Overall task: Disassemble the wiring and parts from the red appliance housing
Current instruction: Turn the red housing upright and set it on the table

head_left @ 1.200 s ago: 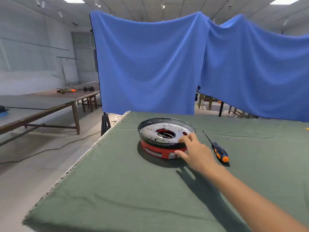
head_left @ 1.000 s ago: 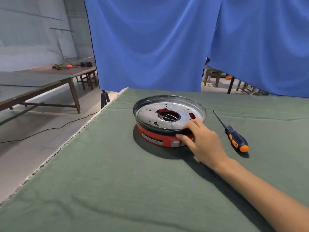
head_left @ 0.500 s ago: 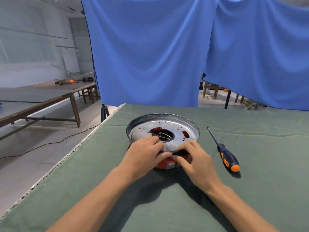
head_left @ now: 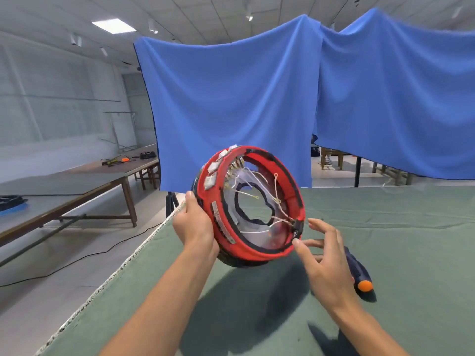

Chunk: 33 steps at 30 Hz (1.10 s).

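Bare forearms, no sleeves visible

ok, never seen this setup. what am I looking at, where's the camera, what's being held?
There is no robot here: a person works with bare hands, and the single picture comes from a wide-angle camera on their head, looking forward and down.

The left hand grips the rim of the red housing and holds it tilted above the table, its open underside turned toward the camera. Inside you can see thin white wires strung across a central hole. The right hand is open, with a fingertip at the housing's lower right edge; whether it touches is hard to tell.

On the green-covered table lies a screwdriver with a dark and orange handle, partly hidden by the right hand. Blue cloth hangs behind.
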Motion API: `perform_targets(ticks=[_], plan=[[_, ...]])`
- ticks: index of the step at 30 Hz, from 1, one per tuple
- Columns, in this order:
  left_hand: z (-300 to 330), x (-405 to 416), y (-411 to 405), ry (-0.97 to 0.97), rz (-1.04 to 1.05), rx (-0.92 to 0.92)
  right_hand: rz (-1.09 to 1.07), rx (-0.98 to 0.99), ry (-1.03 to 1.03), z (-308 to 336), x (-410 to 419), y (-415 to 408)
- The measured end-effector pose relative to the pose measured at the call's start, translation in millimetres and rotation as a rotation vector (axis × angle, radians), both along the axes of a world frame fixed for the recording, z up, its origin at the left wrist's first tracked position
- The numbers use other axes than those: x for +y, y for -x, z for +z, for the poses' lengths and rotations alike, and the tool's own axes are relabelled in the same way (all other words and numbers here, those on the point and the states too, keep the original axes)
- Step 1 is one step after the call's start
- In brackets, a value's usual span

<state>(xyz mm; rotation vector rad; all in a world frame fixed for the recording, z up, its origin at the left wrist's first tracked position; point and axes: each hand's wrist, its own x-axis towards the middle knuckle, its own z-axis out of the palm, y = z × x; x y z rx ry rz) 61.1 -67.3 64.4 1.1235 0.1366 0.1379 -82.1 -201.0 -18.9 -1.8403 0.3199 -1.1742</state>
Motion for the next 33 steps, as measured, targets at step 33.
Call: perform_targets(ticks=[33], plan=[[-92, 7, 11, -0.694, -0.203, -0.146, -0.486, 0.441, 0.154, -1, -36, 14]])
